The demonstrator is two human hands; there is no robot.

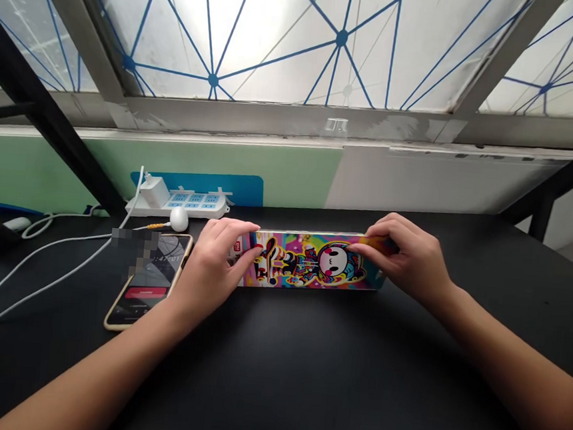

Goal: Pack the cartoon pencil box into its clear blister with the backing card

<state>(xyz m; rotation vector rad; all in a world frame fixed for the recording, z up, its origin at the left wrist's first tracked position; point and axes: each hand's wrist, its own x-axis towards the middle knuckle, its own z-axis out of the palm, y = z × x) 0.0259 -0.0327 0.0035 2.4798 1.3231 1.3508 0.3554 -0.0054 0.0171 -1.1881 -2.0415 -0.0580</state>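
Pencil case, long, flat, printed with a bright cartoon figure, lies flat on a black tabletop, its long side facing the person. Lid seam not distinguishable at this angle.

Left hand: narrow, curved grip over the case's left end, fingertips on the printed face. Right hand: fingers laid across the right end, reaching the far edge; also holding.

Just left of the left hand, a smartphone with a gold edge lies tilted on the table, partly covered by a blurred patch. Behind it, a white power strip carries a white charger. A white cable runs from the charger across the table to the left edge. A round white object sits just before the strip. Beyond, a blue panel stands against a green-and-white wall, below a window crossed by blue lines.
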